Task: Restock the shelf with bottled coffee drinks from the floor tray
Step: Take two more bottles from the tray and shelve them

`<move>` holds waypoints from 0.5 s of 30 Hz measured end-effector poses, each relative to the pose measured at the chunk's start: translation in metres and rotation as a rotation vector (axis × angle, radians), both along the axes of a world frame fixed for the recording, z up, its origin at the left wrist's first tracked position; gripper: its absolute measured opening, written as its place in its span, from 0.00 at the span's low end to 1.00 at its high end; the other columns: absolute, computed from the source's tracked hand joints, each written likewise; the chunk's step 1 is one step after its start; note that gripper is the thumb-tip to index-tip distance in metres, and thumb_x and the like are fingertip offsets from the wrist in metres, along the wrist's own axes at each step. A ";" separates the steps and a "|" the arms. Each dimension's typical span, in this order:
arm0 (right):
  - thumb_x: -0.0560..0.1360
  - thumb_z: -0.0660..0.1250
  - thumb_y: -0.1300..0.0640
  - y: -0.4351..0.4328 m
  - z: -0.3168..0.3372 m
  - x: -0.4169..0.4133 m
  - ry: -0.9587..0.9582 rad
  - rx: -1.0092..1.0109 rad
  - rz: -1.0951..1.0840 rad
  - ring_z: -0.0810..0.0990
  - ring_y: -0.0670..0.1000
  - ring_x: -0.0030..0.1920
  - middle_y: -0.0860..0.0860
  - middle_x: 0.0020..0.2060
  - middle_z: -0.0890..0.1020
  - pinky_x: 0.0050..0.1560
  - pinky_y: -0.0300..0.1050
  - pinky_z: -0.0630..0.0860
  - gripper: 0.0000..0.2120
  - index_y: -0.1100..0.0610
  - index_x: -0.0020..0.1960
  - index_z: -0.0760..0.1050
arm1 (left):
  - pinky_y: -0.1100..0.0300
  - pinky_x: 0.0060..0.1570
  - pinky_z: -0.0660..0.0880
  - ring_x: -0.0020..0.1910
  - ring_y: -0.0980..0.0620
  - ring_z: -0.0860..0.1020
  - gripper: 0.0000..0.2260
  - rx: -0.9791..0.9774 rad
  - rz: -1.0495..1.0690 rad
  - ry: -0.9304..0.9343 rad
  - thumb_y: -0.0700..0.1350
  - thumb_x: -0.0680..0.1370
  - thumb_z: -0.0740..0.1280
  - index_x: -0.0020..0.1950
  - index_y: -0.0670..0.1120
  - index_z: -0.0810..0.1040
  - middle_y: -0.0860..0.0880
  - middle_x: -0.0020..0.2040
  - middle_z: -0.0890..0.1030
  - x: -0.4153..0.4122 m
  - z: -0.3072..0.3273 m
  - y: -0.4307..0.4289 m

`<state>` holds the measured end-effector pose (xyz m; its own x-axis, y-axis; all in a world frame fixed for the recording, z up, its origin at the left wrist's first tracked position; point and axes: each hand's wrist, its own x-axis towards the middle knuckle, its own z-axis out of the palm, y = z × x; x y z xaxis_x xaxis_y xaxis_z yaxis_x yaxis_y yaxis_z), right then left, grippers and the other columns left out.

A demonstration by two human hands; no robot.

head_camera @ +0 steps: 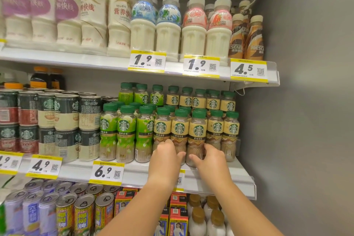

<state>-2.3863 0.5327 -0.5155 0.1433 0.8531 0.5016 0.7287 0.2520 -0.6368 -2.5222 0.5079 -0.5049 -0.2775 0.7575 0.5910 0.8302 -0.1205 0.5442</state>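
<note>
Both forearms reach up from below toward the middle shelf [134, 173]. The left hand [165, 161] rests fingers-forward against the lower part of a cream-labelled coffee bottle [162, 130], thumb out toward the next one. The right hand [208, 159] is curled around the base of the front cream-labelled bottle [197, 134], which stands at the shelf's front edge. More cream-labelled bottles fill the rows behind and to the right, with green-labelled bottles [126, 132] to their left. Above, white milk drinks [142, 32] line the upper shelf.
</note>
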 end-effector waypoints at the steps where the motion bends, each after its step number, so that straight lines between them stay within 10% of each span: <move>1: 0.73 0.73 0.46 0.000 0.000 0.000 -0.007 0.002 -0.006 0.74 0.50 0.47 0.54 0.55 0.81 0.46 0.43 0.72 0.25 0.58 0.65 0.76 | 0.59 0.36 0.67 0.45 0.45 0.80 0.15 -0.003 -0.004 0.005 0.54 0.76 0.72 0.49 0.44 0.75 0.46 0.45 0.81 0.000 0.001 0.001; 8: 0.75 0.70 0.44 -0.004 0.003 -0.001 -0.085 -0.034 0.005 0.78 0.54 0.54 0.54 0.56 0.81 0.50 0.47 0.76 0.22 0.56 0.64 0.75 | 0.59 0.35 0.68 0.45 0.44 0.81 0.17 -0.020 -0.054 0.051 0.55 0.75 0.73 0.44 0.47 0.68 0.45 0.44 0.81 -0.004 -0.001 0.002; 15: 0.75 0.52 0.32 -0.030 0.000 -0.002 -0.576 0.058 -0.222 0.75 0.58 0.61 0.55 0.61 0.78 0.59 0.54 0.72 0.34 0.56 0.69 0.69 | 0.57 0.39 0.77 0.53 0.47 0.80 0.21 0.024 -0.117 0.454 0.60 0.80 0.61 0.64 0.45 0.68 0.47 0.53 0.80 -0.022 -0.009 -0.015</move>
